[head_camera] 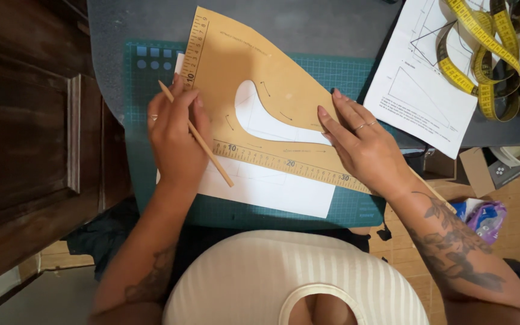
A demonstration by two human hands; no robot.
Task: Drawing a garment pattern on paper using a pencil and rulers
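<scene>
My left hand [174, 135] holds a thin wooden pencil [213, 161], its tip up near the short ruled arm of a tan pattern-drafting curve ruler [254, 66]. The ruler lies flat on a white sheet of paper [272, 194], which rests on a green cutting mat [145, 78]. The fingers of my right hand [362, 141] are spread and press down on the ruler's right part, beside its curved cut-out. A ring shows on each hand.
A printed sheet with triangle diagrams [422, 81] lies at the upper right, with a coiled yellow measuring tape [482, 57] partly on it. The grey tabletop [308, 24] ends at dark wooden furniture [25, 138] on the left. A small cardboard box [475, 171] and a purple bag [485, 216] sit lower right.
</scene>
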